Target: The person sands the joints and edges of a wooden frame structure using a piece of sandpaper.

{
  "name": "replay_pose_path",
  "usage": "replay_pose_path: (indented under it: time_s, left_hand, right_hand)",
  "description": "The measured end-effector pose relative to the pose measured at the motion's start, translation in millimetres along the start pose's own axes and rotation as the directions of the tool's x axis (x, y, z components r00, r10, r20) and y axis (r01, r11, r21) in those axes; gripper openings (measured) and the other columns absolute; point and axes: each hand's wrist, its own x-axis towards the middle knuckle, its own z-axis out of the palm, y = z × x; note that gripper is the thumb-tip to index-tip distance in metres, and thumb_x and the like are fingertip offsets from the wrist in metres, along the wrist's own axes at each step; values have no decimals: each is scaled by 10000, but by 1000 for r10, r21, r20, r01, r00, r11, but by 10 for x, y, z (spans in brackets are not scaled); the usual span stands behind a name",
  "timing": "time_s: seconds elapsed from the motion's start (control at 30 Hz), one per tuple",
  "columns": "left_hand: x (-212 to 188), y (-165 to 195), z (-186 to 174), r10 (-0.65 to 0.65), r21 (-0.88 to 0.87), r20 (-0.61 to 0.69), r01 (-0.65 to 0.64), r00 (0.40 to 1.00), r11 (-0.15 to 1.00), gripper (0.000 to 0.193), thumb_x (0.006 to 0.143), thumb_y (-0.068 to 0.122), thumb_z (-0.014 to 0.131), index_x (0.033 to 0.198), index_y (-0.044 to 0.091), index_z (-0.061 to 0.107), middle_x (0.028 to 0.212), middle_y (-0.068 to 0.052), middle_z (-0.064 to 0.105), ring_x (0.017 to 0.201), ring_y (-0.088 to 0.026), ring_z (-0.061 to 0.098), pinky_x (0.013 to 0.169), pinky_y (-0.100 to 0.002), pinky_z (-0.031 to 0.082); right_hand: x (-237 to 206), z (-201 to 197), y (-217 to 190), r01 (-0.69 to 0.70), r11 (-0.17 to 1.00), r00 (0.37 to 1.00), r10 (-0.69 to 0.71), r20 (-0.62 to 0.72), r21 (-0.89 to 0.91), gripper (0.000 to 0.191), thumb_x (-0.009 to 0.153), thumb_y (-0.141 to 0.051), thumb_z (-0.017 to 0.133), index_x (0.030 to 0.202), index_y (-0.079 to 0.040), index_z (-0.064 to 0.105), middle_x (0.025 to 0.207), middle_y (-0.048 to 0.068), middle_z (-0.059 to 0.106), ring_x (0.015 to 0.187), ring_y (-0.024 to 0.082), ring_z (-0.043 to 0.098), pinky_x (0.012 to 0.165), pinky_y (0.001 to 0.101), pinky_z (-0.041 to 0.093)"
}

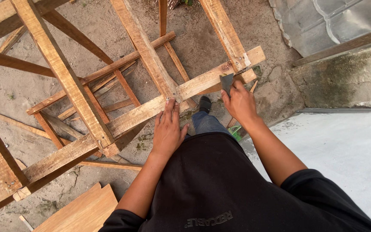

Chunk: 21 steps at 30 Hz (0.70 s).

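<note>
A rough wooden frame of nailed planks stands in front of me. Its long top rail [121, 118] runs from lower left to upper right. My left hand [167, 129] lies flat on that rail with fingers spread, beside a joint with an upright plank [144, 47]. My right hand [239, 103] holds a small dark grey wedge-shaped piece [226, 81], perhaps sandpaper or a scraper, against the rail near another upright plank [226, 30]. My dark shirt and one foot in a dark shoe [205, 104] show below.
Loose wooden strips and crossbars [104, 71] lie on the sandy ground below the frame. A flat board [84, 212] sits at the bottom left. A pale concrete slab [348, 150] is at the right, with corrugated sheeting [323, 21] at the top right.
</note>
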Motion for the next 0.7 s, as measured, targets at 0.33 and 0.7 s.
replay_pose_path:
  time_s: [0.33,0.7]
  left_hand:
    - [13,5,-1,3,42,31,-5,1000,999,791,913,395,675,1480,-66,373,1592,-218,271,1459,-337,360,1151,-499,317]
    - [14,18,-15,-13,29,38,12,999,1000,800,889,373,694,1479,-66,379,1591,-214,287,1459,-335,353,1151,-489,303]
  right_hand:
    - [92,-20,44,-42,996,997,37,67,75,516,975,-354,694,827,140,697,1061,264,672,807,415,698,731,499,573]
    - [138,-84,-2,-6,963,982,-45,184,268,448,954,-354,663,955,86,747,1118,230,670,892,392,703,762,486,573]
